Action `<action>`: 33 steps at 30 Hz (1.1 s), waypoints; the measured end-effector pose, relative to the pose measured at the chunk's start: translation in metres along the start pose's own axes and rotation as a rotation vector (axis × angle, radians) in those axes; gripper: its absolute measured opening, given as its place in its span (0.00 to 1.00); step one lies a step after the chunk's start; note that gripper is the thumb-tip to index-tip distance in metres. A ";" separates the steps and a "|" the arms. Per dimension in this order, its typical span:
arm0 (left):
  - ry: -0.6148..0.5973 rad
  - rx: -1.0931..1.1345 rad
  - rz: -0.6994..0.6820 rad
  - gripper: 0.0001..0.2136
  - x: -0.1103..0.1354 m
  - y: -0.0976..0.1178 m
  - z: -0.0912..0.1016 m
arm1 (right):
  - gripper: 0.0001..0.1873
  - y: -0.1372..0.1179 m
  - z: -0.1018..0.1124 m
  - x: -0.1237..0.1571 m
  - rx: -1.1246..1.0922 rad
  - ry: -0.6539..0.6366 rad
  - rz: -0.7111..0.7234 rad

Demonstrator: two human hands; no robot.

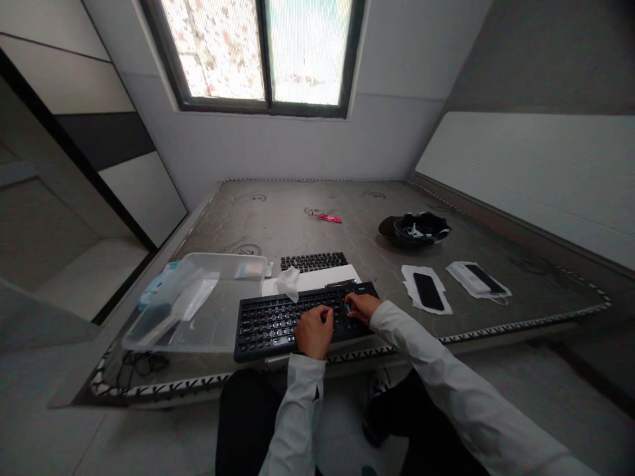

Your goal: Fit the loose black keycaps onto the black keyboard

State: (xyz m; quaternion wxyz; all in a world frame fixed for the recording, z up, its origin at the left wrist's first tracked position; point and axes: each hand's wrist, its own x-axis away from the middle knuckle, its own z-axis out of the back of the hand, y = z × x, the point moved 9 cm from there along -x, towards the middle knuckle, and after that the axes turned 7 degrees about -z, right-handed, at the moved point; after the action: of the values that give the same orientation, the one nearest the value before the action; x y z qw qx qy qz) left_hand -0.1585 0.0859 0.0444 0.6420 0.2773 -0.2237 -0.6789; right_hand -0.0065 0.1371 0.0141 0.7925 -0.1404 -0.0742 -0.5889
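A black keyboard (270, 324) lies tilted across the bed's front edge, with small light marks over its key area. My left hand (315, 330) rests on its lower middle, fingers curled and thumb close to the forefinger; whatever they hold, if anything, is hidden. Over the keyboard's right part, my right hand (361, 307) has its fingers pinched together, and I cannot make out what is between them. Behind it sit a white flat piece (342, 274), a crumpled white tissue (288, 284) and rows of black keys (313, 262). A thin dark tool (340, 283) lies by the keyboard's far edge.
A clear plastic bin (228, 330) with wipes and papers stands left. To the right, a phone (429, 291) and a second phone with a white item (479, 279) lie on tissues. Farther back are a cap (417, 229) and a red wrapper (327, 217) on the mattress (278, 198).
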 end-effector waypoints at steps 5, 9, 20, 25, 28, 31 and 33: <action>-0.005 -0.004 0.006 0.12 0.000 0.001 0.001 | 0.20 0.003 0.004 -0.002 -0.009 0.051 0.023; 0.003 -0.002 -0.001 0.11 0.001 0.002 0.002 | 0.19 -0.004 0.014 -0.005 0.059 0.084 0.103; 0.009 0.021 -0.009 0.11 0.001 -0.002 0.000 | 0.19 0.003 0.010 -0.007 0.045 0.089 0.073; 0.007 0.024 -0.001 0.11 0.001 -0.002 0.000 | 0.17 0.009 0.010 0.000 -0.030 0.176 0.062; 0.011 0.019 -0.003 0.11 0.001 -0.001 0.001 | 0.17 0.009 0.008 0.000 -0.045 0.167 0.061; 0.003 0.008 0.005 0.11 0.002 0.000 0.002 | 0.19 0.008 0.008 -0.001 -0.044 0.151 0.048; 0.004 0.004 0.000 0.11 0.002 0.000 0.003 | 0.20 0.006 0.010 -0.003 -0.030 0.136 0.045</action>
State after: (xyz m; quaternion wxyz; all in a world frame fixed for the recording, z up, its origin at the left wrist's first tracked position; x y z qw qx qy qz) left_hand -0.1602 0.0838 0.0466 0.6418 0.2799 -0.2237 -0.6780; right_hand -0.0011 0.1439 0.0217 0.8064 -0.1136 -0.0083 -0.5803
